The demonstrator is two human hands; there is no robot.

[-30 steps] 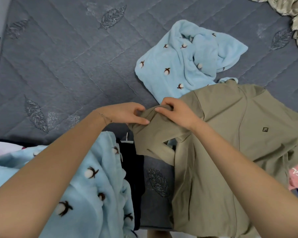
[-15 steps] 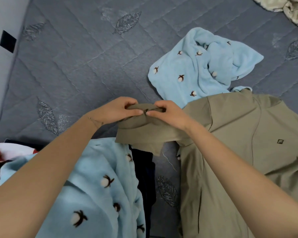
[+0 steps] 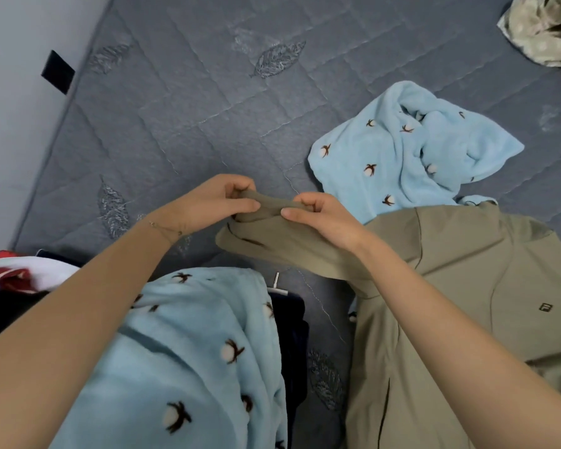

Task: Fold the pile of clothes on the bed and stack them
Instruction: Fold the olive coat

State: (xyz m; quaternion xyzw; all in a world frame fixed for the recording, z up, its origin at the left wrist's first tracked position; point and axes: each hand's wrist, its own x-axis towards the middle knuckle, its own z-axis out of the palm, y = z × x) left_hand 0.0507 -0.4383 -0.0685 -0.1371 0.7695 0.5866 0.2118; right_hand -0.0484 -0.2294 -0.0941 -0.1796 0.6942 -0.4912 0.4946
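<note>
both hands, left hand (image 3: pixel 208 205) and right hand (image 3: pixel 324 218), pinch the shirt (image 3: pixel 467 286) sleeve's end above the bed (image 3: pixel 208 108); blue fleece (image 3: pixel 402 157) lies beside.

Olive shirt (image 3: pixel 467 286), sleeve lifted, on bed (image 3: pixel 191 124)

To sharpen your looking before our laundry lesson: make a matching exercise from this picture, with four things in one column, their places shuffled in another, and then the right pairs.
Things
1 olive shirt
2 cream cloth
3 red garment
4 bracelet

Places
A left edge of the view
B worn on a wrist
C top right corner
D pinched by left hand and right hand

Pairs: 1-D; 2-C; 3-A; 4-B
</note>
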